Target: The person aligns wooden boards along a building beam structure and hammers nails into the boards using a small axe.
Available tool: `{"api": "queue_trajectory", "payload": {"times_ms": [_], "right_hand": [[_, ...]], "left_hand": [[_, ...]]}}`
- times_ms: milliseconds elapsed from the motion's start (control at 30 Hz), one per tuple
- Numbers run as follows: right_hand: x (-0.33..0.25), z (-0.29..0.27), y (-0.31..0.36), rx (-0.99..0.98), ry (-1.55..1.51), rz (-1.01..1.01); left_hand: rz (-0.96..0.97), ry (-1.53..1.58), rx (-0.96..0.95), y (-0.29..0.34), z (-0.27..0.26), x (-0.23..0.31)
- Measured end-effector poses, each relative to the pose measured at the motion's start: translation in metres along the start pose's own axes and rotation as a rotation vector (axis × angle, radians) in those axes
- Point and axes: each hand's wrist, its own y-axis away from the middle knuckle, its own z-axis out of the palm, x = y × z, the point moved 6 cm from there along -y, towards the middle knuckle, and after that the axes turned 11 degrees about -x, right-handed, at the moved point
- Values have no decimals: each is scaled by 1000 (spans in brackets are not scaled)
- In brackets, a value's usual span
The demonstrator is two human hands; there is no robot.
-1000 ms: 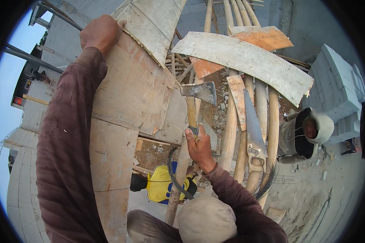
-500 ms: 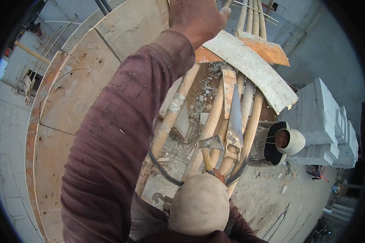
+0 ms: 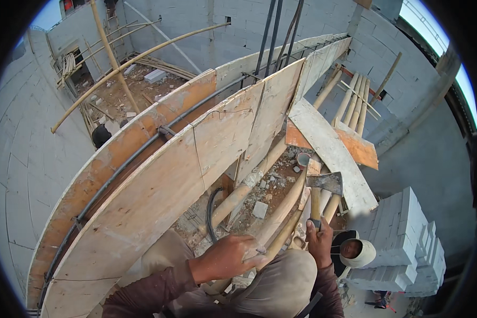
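My right hand (image 3: 320, 245) is wrapped round the dark grip of a hatchet (image 3: 326, 183), held upright with its steel head at the top. Lower and to the left, my left hand (image 3: 225, 258) is closed above my knees. Something small and pale shows at its fingers, too little of it to name. Left of both hands curves a plywood form (image 3: 159, 204), two panels on edge with a dark steel bar (image 3: 143, 146) running between them. Bamboo poles (image 3: 283, 212) lie below the hatchet; the saw lying there is mostly hidden.
A curved pale board (image 3: 334, 153) crosses an orange board (image 3: 358, 148) on the poles. Lower down at right, a person in a pale hat (image 3: 361, 254) is beside stacked grey blocks (image 3: 403, 244). A bucket (image 3: 303, 159) sits amid rubble. Upright steel bars (image 3: 270, 37) rise behind the form.
My left arm has come back from its far reach, and its hand is now near my knees. The hatchet has been raised in my right hand. The view has tilted up, showing more of the form.
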Motion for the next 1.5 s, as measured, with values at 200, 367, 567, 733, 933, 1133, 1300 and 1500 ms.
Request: {"api": "queue_trajectory", "payload": {"times_ms": [200, 367, 567, 733, 933, 1133, 1300, 1500], "right_hand": [[-109, -1, -55, 26, 3, -293], [-191, 34, -68, -148, -220, -501], [-223, 82, -59, -282, -500, -674], [-188, 126, -55, -398, -432, -553], [-157, 88, -85, -146, -83, -582], [-142, 60, -98, 10, -255, -446], [-149, 64, -107, 107, -398, -411], [-205, 64, -142, 185, -316, -459]], "left_hand": [[-144, 78, 210, 120, -14, 5], [-254, 182, 388, 179, -25, 7], [-423, 92, 707, 222, -10, -15], [-484, 34, 715, 240, 21, -34], [-594, 490, 953, 262, 28, -122], [-663, 694, 912, 262, 45, -165], [-739, 468, 874, 252, 21, -115], [-368, 207, 588, 197, -42, 45]]}}
